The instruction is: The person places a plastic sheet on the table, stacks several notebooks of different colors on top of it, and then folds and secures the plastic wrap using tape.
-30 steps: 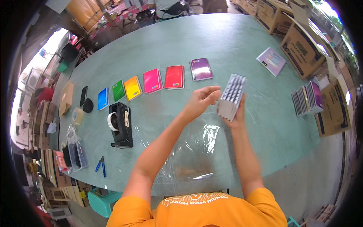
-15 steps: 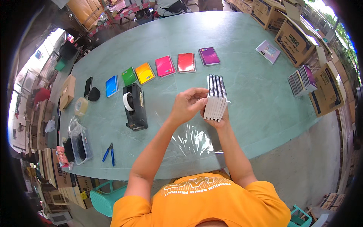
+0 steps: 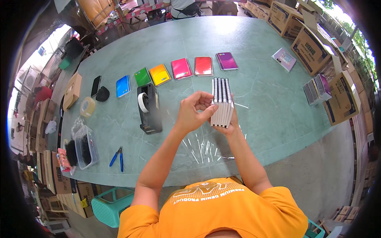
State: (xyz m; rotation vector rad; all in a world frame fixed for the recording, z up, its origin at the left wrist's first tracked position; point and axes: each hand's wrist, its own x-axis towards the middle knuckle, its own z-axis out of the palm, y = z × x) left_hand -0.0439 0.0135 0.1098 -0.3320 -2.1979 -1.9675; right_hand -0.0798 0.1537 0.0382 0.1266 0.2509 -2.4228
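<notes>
Upright in my right hand is a stack of several small spiral notebooks, with black coil bindings at the top and white page edges toward me. This hand cups the stack from below and from the right side. My left hand is at the stack's left side, thumb and index finger curled together against the outermost notebook. The other left fingers are bent behind them. Under the hands, what looks like clear plastic film on the table gives off thin white glints.
A row of notebooks runs from blue to purple beyond my hands. Left stand a black tape dispenser, a tape roll, blue cutters and a plastic tub. Right are wrapped notebooks and cartons.
The view has shifted, so the things on the table appear further right. The stack sits slightly further left in the picture, still in my right hand. The glints below look thinner and more scattered.
</notes>
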